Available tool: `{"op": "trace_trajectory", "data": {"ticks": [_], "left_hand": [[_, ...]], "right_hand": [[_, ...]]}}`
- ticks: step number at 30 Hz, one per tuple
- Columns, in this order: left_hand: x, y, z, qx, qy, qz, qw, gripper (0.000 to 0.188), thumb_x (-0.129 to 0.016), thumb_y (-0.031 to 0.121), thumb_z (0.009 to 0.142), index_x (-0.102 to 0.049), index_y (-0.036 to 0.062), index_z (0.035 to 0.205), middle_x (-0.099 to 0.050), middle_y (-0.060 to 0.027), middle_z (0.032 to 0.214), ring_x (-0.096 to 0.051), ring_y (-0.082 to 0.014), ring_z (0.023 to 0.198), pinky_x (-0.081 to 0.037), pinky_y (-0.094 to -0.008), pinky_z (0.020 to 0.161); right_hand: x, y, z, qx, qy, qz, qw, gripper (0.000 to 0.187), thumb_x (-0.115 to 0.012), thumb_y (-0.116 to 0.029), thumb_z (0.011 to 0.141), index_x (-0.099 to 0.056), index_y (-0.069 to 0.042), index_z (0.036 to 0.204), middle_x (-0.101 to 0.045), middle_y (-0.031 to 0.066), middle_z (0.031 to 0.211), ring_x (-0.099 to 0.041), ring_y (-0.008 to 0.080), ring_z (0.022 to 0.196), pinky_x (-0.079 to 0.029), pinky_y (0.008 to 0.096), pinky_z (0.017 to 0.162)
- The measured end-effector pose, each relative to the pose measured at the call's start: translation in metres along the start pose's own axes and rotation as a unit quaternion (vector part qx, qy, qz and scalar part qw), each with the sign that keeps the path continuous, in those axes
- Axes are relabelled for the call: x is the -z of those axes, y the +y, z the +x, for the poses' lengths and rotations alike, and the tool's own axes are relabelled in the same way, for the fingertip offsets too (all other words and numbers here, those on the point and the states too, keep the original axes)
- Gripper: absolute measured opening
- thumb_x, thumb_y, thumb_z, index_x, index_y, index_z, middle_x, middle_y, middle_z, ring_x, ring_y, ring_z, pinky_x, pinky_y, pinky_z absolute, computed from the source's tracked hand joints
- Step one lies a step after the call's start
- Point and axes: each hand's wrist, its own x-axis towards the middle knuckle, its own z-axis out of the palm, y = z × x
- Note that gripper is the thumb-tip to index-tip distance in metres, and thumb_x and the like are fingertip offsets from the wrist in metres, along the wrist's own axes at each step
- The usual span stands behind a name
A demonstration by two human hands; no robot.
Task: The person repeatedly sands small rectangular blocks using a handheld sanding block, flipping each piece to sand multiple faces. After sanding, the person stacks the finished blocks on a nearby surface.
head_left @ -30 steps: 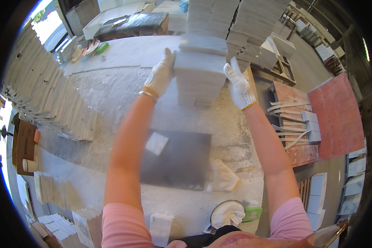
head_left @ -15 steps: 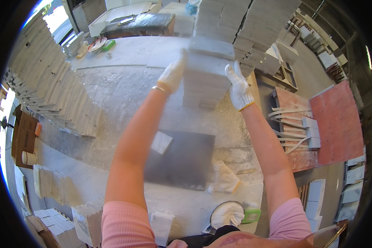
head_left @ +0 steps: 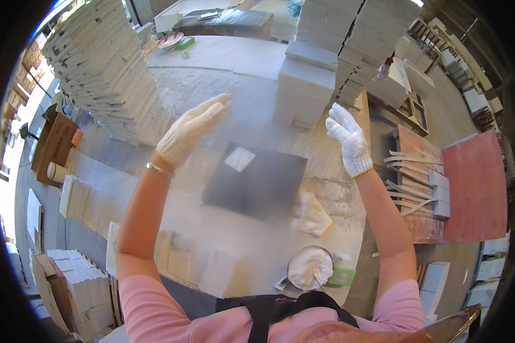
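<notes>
Both hands were empty and spread wide apart, palms turned roughly inward, fingers straight and together in white knitted gloves. Measured from the dark mat [head_left: 269, 191] on the dusty surface [head_left: 335, 174], the left hand [head_left: 194, 128] hung beyond it and to its left, gripping nothing. The right hand [head_left: 349, 140] was beyond the mat and to its right, fingertips just beside the stack of white slabs [head_left: 304, 94]; whether they touched it could not be told.

That stack stood upright past the mat's far edge, its pieces fairly even, with a smaller block on top. It looked already built up and able to stand unaided, with neither hand supporting it. A single white tile [head_left: 240, 159] lay flat on the mat, toward its far left part, apart from the stack; judging by its place, it had not been added to any pile. How many pieces remained could not be told.

To the mat's right lay a loose glove [head_left: 313, 216]; nearer the person than the mat were a round dish [head_left: 310, 267] of white material and a green box [head_left: 342, 276].
</notes>
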Motion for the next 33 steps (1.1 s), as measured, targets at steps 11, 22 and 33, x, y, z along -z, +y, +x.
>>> {"op": "trace_trajectory", "data": {"ticks": [11, 22, 33], "left_hand": [[-0.051, -0.059, -0.355, 0.236, 0.274, 0.193, 0.912, 0.070, -0.065, 0.044, 0.099, -0.049, 0.0021, 0.153, -0.058, -0.0170, 0.151, -0.056, -0.0227, 0.136, -0.041, -0.0337, 0.113], [-0.176, -0.157, -0.413, 0.386, 0.383, -0.193, 0.817, 0.077, -0.071, 0.038, 0.098, -0.038, -0.0038, 0.154, -0.062, -0.0069, 0.108, -0.061, -0.0152, 0.083, -0.052, -0.0301, 0.070], [-0.177, -0.168, -0.393, 0.381, 0.369, -0.246, 0.811, 0.035, -0.074, 0.025, 0.091, -0.061, 0.0016, 0.112, -0.066, -0.0137, 0.103, -0.071, -0.0277, 0.087, -0.058, -0.0392, 0.072]], "right_hand": [[-0.110, 0.003, -0.149, -0.081, -0.432, -0.145, 0.886, 0.062, -0.072, -0.022, 0.095, -0.053, -0.001, 0.149, -0.057, 0.0164, 0.150, -0.056, 0.0274, 0.137, -0.043, 0.0373, 0.115], [-0.192, 0.097, -0.239, 0.020, -0.531, -0.347, 0.773, 0.062, -0.069, -0.044, 0.088, -0.062, -0.008, 0.138, -0.067, 0.0205, 0.133, -0.063, 0.0384, 0.124, -0.049, 0.0430, 0.106], [-0.195, 0.075, -0.284, -0.013, -0.447, -0.439, 0.779, 0.048, -0.061, -0.008, 0.084, -0.061, -0.005, 0.132, -0.071, 0.0223, 0.120, -0.068, 0.0425, 0.111, -0.056, 0.0510, 0.093]]}}
